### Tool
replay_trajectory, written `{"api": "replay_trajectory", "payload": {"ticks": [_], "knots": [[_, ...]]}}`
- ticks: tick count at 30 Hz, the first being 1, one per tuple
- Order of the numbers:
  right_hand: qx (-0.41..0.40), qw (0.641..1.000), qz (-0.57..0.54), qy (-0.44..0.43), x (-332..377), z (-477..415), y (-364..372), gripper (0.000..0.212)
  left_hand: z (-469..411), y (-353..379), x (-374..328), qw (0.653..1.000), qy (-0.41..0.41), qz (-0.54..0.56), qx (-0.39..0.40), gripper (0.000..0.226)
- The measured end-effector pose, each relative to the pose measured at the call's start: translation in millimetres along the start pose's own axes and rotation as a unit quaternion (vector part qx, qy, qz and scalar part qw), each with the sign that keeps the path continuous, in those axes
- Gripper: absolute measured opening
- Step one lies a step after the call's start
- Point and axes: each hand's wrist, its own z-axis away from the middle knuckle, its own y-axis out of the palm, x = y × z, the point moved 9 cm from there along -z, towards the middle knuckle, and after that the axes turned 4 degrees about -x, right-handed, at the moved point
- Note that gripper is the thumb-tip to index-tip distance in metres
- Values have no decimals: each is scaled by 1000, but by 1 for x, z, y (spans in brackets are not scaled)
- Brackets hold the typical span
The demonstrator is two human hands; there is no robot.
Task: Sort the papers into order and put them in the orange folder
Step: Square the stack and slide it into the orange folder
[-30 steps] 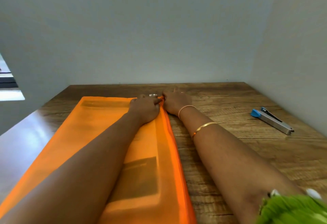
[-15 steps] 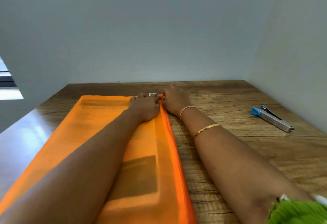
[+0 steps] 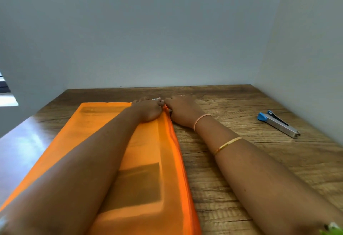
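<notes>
- Wood-grain surface (image 3: pixel 241 169), pale walls behind.
- Resting on orange folder (image 3: pixel 92 132): left hand (image 3: pixel 148 111), fingers curled at its far corner; right hand (image 3: pixel 182 111) just beside, seemingly pinching the same corner.
- Inside, dark through the cover, papers (image 3: pixel 143 184), beneath the left forearm.
- Hold the folder flat, close the corner squarely, avoid creasing sheets.
- Well right of both hands, stapler (image 3: pixel 278 124).

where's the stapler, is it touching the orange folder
Apart. The head view shows the stapler lying on the wooden table far to the right of the orange folder, with bare wood plainly visible between them.
</notes>
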Motion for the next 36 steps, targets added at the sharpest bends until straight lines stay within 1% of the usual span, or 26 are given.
{"api": "replay_trajectory", "payload": {"ticks": [3,6,10,13,18,20,22,25,26,28,30,31,34,36], "knots": [[11,1000,-5,-10,0,9,-2,25,-4,5,1,1000,17,-21,11,50],[27,999,-30,-26,7,21,-6,28,-5,9,3,1000,18,-16,12,49],[32,997,-23,-61,20,38,-13,15,-1,8,2,1000,10,-17,11,49],[63,995,-27,-66,25,54,-21,4,2,6,-2,999,2,-32,15,50],[113,988,-77,-71,40,86,-42,9,8,6,-6,998,-11,-54,19,53],[125,985,-101,-67,44,100,-52,9,13,4,-8,998,-28,-58,18,54],[111,986,-109,-57,45,110,-60,10,20,3,-12,996,-43,-81,-7,53],[68,993,-93,-23,41,117,-67,10,32,-18,-25,988,-54,-122,-77,52],[57,994,-88,-16,41,119,-69,10,36,-26,-30,986,-63,-128,-89,51],[41,996,-84,-7,42,120,-72,10,52,-28,-32,985,-87,-118,-89,48],[26,997,-73,7,41,119,-75,12,67,-23,-35,990,-82,-86,-75,47],[16,998,-66,17,39,117,-77,13,72,-20,-38,994,-67,-65,-57,46],[-15,997,-64,50,29,114,-82,16,81,-26,-57,997,2,-62,47,45],[-4,997,-67,49,26,117,-79,15,89,-24,-70,990,34,-78,112,48]]}}
